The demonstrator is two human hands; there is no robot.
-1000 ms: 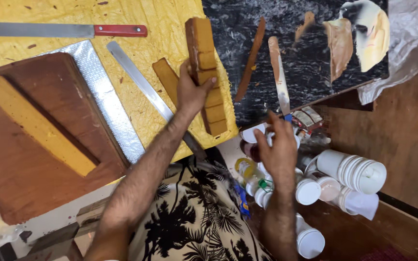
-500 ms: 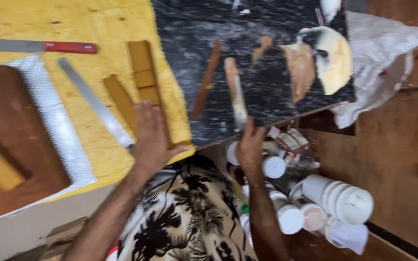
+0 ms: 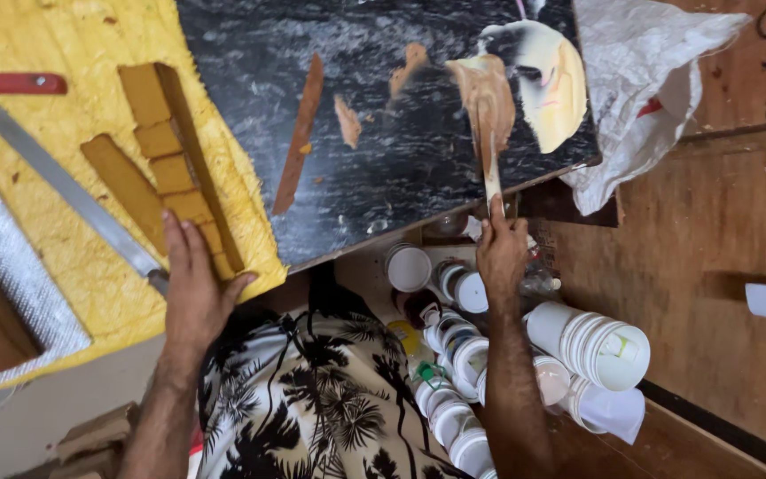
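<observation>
One head cam, looking steeply down from my head, close over my lap; black slab [image 3: 383,133] fills upper centre, yellow board [image 3: 64,177] upper left.

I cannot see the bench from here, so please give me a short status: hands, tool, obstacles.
Right hand grips spatula, blade in brown paste on black slab. Left hand rests on wood strip, metal ruler beside it. Nothing blocks the paste.

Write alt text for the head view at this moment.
Seen from above, a person's right hand holds a stick-like spatula in tan paste on a black marbled slab, while the left hand rests on a segmented wooden block on yellow board. White cups lie below.
</observation>
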